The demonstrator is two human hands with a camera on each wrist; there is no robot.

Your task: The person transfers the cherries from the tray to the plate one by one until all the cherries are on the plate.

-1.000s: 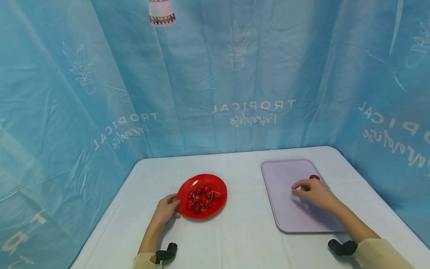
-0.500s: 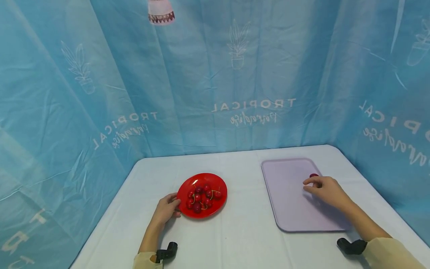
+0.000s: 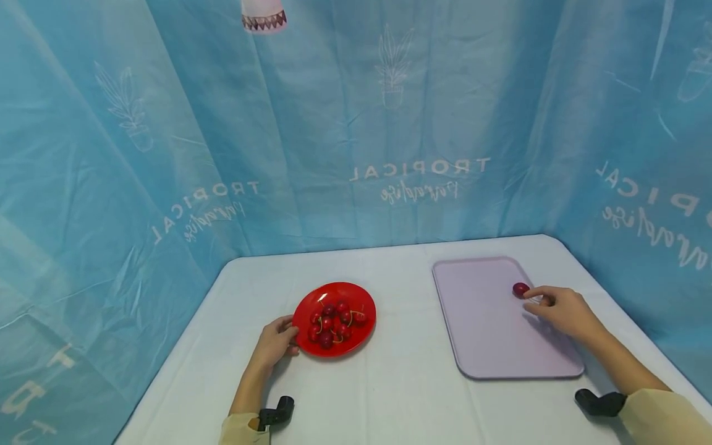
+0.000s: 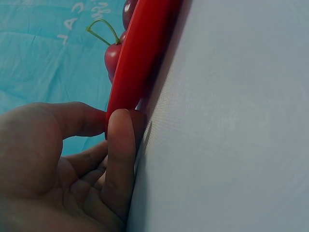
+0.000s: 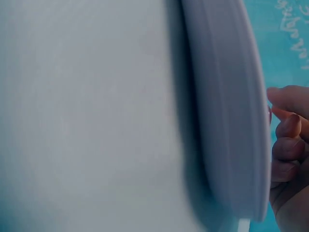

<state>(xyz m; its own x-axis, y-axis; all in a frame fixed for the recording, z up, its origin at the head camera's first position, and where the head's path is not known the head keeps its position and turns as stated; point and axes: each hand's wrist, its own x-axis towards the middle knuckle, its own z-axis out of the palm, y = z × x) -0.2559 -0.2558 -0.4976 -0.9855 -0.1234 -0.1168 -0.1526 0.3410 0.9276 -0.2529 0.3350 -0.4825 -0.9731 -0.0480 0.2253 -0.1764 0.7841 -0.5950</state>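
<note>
My left hand (image 3: 275,342) grips the rim of a red plate (image 3: 361,337) on the left half of the table. In the left wrist view its thumb lies on the plate's upper side and fingers reach under the rim. Several dark red cherries (image 3: 328,323), some with green stems, lie on the plate. On the right, my right hand (image 3: 564,312) hovers over a pale purple tray (image 3: 484,334), index finger and thumb slightly apart. A single cherry (image 3: 520,290) lies near the tray's far right edge, just beyond those fingertips; whether they touch it I cannot tell.
A white cloth covers the table (image 3: 400,371), with bare cloth between plate and tray. Blue printed curtains (image 3: 423,123) stand behind it and at both sides. Black camera mounts (image 3: 601,403) sit on both wrists.
My right hand has moved to the right across the tray, toward its far right edge, uncovering the single cherry. My left hand stays on the plate's rim. The head view has tilted slightly.
</note>
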